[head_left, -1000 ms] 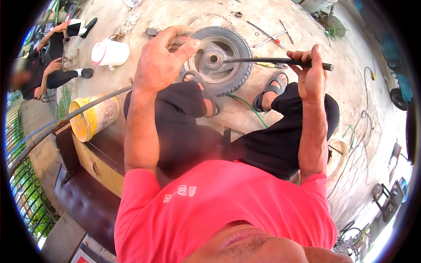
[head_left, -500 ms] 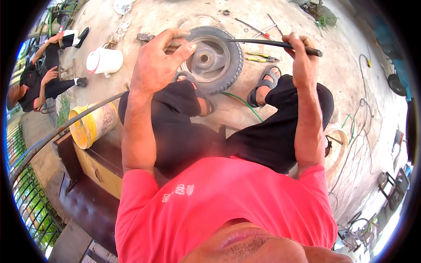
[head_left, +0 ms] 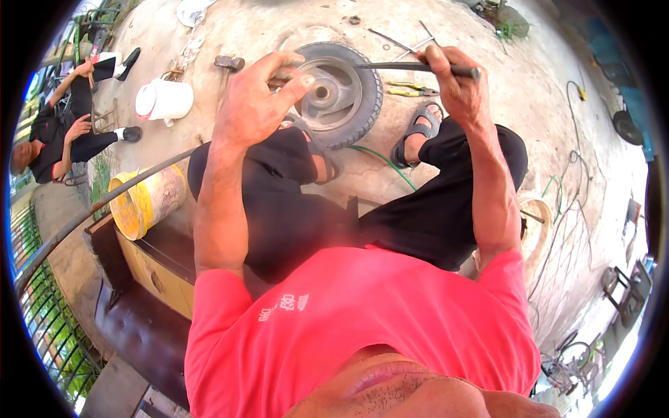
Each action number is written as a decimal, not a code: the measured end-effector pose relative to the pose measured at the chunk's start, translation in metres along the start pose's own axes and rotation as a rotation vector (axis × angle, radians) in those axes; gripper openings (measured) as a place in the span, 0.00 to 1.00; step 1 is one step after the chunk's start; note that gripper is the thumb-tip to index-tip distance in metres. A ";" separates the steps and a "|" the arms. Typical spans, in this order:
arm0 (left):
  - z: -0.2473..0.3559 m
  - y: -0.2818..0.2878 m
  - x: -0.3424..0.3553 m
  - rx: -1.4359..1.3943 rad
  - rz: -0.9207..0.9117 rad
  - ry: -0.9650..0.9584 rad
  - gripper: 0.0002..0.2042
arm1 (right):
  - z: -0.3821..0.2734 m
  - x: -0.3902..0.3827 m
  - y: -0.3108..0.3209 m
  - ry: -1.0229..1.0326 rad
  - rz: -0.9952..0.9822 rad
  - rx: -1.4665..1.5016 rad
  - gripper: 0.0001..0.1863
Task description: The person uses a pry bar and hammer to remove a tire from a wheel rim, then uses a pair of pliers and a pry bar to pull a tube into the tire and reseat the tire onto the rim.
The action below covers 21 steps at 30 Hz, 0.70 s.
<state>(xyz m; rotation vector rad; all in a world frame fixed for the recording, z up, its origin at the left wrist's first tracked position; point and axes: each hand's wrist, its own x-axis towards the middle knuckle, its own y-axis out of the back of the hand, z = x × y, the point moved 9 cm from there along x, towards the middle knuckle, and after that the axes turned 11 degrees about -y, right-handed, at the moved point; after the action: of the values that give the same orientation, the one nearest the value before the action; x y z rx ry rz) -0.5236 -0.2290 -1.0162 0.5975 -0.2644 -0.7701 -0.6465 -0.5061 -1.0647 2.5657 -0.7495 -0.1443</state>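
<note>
My right hand grips a long dark tyre lever near its thick end, the thin end reaching left over the wheel's right side. On the ground before me lies a wheel with a black tyre and a grey spoked rim. Near the wheel's left edge is my left hand, raised, with its fingers bent and the thumb held apart from them; nothing shows in it. Pliers with yellow-green handles lie right of the tyre, close to my right foot.
A cross-shaped wrench lies beyond the pliers, and a hammer head sits left of the wheel. A white jug and a yellow-stained bucket stand left. A green hose runs between my feet. Another person sits far left.
My right hand has moved left and turned, carrying the tyre lever a little left. My left hand stays almost in place.
</note>
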 end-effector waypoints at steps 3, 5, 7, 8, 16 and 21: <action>0.000 -0.004 0.002 -0.025 -0.007 -0.005 0.24 | 0.018 0.024 0.018 -0.135 0.142 0.061 0.30; 0.000 -0.004 0.005 0.033 -0.022 0.004 0.23 | 0.029 0.044 0.028 -0.191 0.171 0.117 0.29; 0.001 -0.009 0.007 0.086 -0.042 0.006 0.22 | 0.048 0.061 0.041 -0.296 0.307 0.242 0.32; -0.001 -0.010 0.005 0.086 -0.046 0.017 0.22 | 0.051 0.069 0.039 -0.384 0.338 0.300 0.34; 0.005 -0.041 0.003 0.025 -0.128 0.112 0.21 | 0.096 0.120 0.041 -0.544 0.159 0.692 0.17; 0.004 -0.060 0.017 0.026 -0.166 0.095 0.21 | 0.074 0.132 0.076 -0.276 0.328 0.145 0.20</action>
<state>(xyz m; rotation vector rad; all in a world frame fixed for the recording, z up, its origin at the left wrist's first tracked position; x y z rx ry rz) -0.5474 -0.2768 -1.0488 0.6846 -0.1381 -0.8964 -0.5879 -0.6625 -1.0916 2.5413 -1.3150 -0.3545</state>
